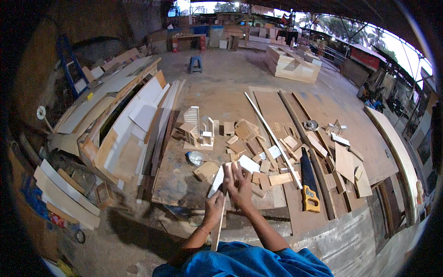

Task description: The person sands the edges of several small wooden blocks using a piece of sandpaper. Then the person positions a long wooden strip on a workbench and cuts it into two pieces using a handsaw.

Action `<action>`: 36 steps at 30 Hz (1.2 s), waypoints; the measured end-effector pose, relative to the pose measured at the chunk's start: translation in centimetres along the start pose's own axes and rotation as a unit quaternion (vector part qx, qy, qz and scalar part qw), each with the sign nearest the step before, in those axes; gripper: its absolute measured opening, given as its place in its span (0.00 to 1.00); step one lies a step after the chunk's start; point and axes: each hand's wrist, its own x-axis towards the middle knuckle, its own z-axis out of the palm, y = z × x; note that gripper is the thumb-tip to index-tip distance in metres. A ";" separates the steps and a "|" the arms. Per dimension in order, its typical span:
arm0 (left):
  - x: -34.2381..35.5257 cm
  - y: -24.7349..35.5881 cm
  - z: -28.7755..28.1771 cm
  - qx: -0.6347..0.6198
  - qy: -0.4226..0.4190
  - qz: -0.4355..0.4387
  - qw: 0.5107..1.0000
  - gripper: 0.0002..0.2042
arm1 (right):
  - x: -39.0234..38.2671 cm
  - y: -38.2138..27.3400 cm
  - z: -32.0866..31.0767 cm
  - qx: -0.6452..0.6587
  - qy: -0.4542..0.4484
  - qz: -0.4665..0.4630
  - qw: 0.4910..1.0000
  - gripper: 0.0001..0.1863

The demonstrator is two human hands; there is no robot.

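My left hand (213,208) is closed round a narrow wooden strip (217,234) that runs down toward my body, with a white-faced piece (215,183) just above its thumb. Higher on the strip, my right hand (237,187) has its bent fingers on the top end, slightly blurred. Beyond them lie loose small wood blocks (206,170) and white offcuts. A small slatted wooden model (197,134) stands on the worktable (173,187), near a crumpled clear item (195,158).
A handsaw (310,198), long white strip (272,138) and planks (316,171) lie rightward. Stacked boards (120,143) and a blue ladder (69,69) stand left; a long board (397,161) far right. A blue stool (195,64), plywood stack (290,67) and crouching person (367,94) are farther back.
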 end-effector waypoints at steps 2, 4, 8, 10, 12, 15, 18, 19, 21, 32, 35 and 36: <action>1.5 -0.1 -0.5 -0.052 0.012 0.023 0.998 0.07 | 2.0 -0.2 1.1 -0.005 0.009 0.005 1.000 0.28; 3.5 -2.0 -2.2 -0.026 -0.019 -0.021 0.999 0.07 | 2.3 -1.1 2.8 0.011 0.016 0.003 1.000 0.28; 7.6 -2.4 -5.1 -0.085 -0.019 -0.015 0.996 0.06 | 0.2 -2.7 6.4 -0.004 0.000 -0.032 0.999 0.28; 9.1 -2.7 -6.6 -0.094 -0.026 -0.008 0.995 0.07 | 0.8 -3.4 8.0 -0.022 0.007 -0.033 0.999 0.28; 10.7 -2.7 -7.0 -0.088 -0.029 0.053 0.994 0.08 | 3.6 -3.4 9.2 -0.046 0.047 -0.041 0.997 0.28; 11.9 -1.8 -8.2 -0.025 -0.068 -0.021 0.997 0.10 | 8.6 -2.7 10.0 -0.049 0.085 -0.016 0.995 0.27; 13.6 -2.3 -9.3 0.010 -0.059 0.027 0.998 0.09 | 10.4 -2.4 11.8 -0.038 0.074 -0.006 0.997 0.27; 14.1 -2.6 -9.5 0.013 -0.051 0.037 0.998 0.09 | 10.0 -3.1 12.2 -0.035 0.079 -0.017 0.996 0.28; 15.3 -4.5 -10.2 -0.008 -0.037 0.038 0.999 0.08 | 8.7 -3.4 13.6 -0.046 0.063 -0.019 0.997 0.28; 18.0 -3.6 -11.3 -0.004 -0.061 0.062 0.996 0.07 | 12.7 -3.0 15.5 -0.050 0.116 -0.024 0.992 0.29; 19.0 -7.2 -12.0 -0.028 -0.085 -0.003 0.996 0.07 | 11.9 -3.3 16.6 -0.040 0.093 -0.019 0.995 0.29; 19.5 -8.8 -11.3 -0.084 -0.002 0.033 0.996 0.06 | 11.1 -3.8 17.1 -0.050 0.087 -0.041 0.994 0.30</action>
